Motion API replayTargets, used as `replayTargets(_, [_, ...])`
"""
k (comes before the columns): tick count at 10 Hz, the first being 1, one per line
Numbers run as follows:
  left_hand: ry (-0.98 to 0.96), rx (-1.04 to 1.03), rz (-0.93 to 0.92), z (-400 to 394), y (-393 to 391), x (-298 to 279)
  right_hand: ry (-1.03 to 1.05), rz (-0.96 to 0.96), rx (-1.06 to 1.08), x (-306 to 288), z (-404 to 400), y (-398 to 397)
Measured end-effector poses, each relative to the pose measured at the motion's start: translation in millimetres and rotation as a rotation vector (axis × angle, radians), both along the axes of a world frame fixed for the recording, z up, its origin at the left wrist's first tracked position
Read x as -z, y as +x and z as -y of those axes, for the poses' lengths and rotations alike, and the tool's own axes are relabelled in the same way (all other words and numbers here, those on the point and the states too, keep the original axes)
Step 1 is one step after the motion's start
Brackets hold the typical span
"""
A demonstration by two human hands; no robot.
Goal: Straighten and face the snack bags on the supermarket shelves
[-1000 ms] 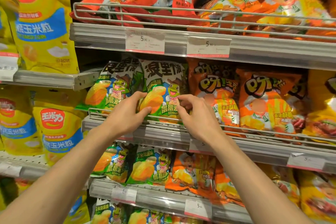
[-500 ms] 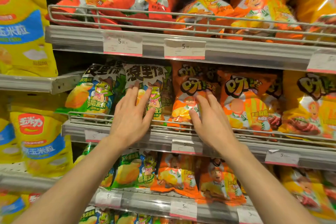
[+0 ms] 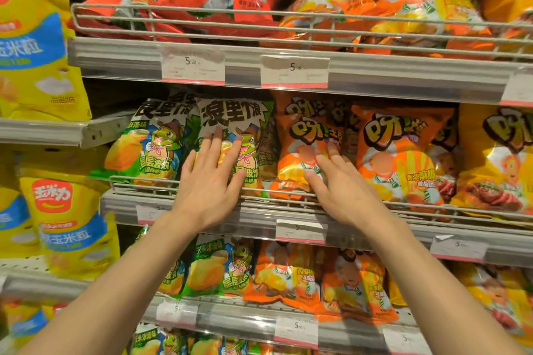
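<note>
A green bag [image 3: 233, 135] with a frog stands upright, facing out, under the left fingers [image 3: 215, 141]. An orange bag [image 3: 305, 150] leans just beside it, its lower front under the right fingers [image 3: 327, 158].

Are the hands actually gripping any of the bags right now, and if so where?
Nothing is gripped. The left hand lies flat, fingers straight, on the front of a green bag; the right hand rests open on the lower front of an orange bag.
</note>
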State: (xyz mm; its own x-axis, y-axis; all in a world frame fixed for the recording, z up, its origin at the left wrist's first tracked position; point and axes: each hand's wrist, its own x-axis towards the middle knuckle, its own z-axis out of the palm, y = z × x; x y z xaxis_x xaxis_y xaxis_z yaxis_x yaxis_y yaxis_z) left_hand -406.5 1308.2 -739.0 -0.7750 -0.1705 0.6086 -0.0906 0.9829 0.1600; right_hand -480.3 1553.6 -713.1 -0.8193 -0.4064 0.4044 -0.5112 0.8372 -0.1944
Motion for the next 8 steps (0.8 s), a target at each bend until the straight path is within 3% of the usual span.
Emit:
replayTargets(1, [0.010, 0.002, -0.008, -1.4, -0.4, 0.4, 0.023, -0.065, 0.022, 5.5, 2.6, -0.3])
replayTargets(3, [0.251, 0.155, -0.156, -8.0, 6.7, -4.4, -0.052, -0.125, 0.003, 10.1, 1.2, 4.7])
replayTargets(6, [0.309, 0.177, -0.325, -20.5, 26.4, -5.3, -0.619, 0.030, -0.130, 2.2, -15.3, 23.9])
replayTargets(7, [0.404, 0.275, -0.361, -26.8, 38.3, -3.4, -0.730, 0.056, -0.179, 7.8, -22.9, 32.9])
replayTargets(8, [0.638, 0.394, -0.334, -33.1, 42.2, -4.4, -0.865, 0.066, -0.203, 14.9, -26.6, 35.3])
